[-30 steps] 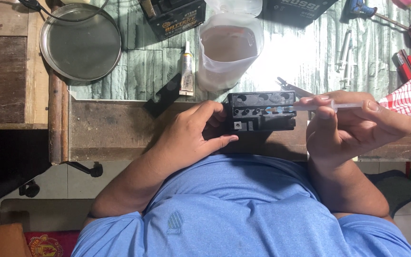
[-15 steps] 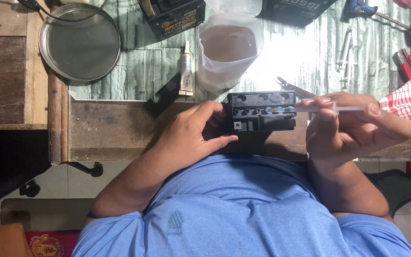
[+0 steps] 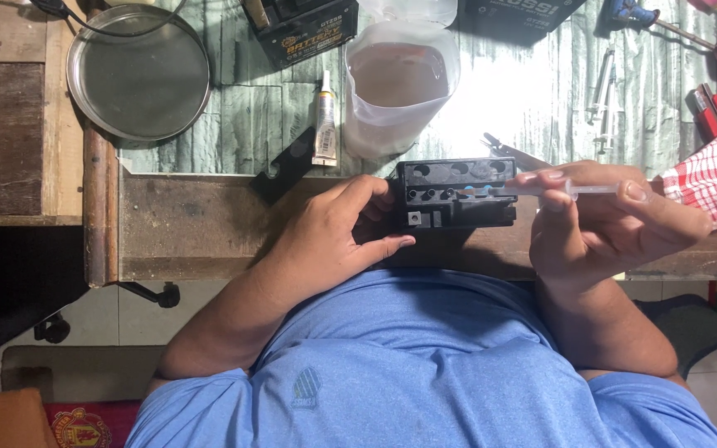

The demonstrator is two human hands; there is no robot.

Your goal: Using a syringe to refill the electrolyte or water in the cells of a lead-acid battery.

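Syringe (image 3: pixel 570 190) tip hidden where it meets the black block's (image 3: pixel 456 192) top holes; barrel clear plastic, thin. Block boxy, matte, at near edge of the worn wooden bench (image 3: pixel 201 228). Left hand (image 3: pixel 334 241) curled, gripping block's left end. Right hand (image 3: pixel 603 224) pinched closed around syringe.

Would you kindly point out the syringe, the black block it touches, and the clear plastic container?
syringe (image 3: pixel 578 190), head view, on its clear barrel.
black block (image 3: pixel 458 207), head view, on its front face.
clear plastic container (image 3: pixel 400 83), head view, on its inside wall.
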